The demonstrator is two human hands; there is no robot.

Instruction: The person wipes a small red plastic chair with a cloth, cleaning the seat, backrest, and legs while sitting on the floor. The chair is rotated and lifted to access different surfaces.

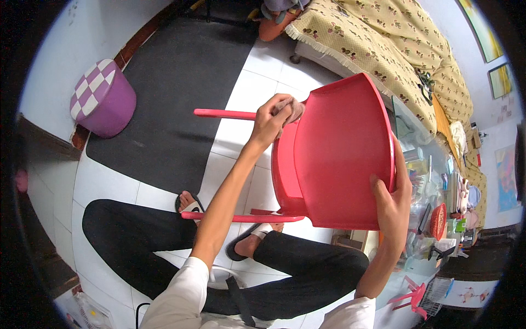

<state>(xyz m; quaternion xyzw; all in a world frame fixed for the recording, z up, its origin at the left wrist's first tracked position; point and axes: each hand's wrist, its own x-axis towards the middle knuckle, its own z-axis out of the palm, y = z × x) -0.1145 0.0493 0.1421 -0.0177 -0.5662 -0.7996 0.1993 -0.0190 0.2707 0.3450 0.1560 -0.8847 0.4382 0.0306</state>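
Note:
A red plastic chair [341,152] is tipped in front of me, its broad panel facing up and two legs pointing left. My left hand [271,117] grips a crumpled greyish-brown cloth [296,112] against the edge between the panel and the narrower part beside it. At the panel's right edge, my right hand [392,193] clasps the rim, thumb on the face and fingers around behind. The far side of the chair is hidden.
A dark grey mat [176,82] covers part of the white tile floor, with a purple stool [109,109] at its left. To the right stands a cluttered glass table [415,246] holding a red basket [439,222]. Beyond is a sofa [370,45] under a floral cover.

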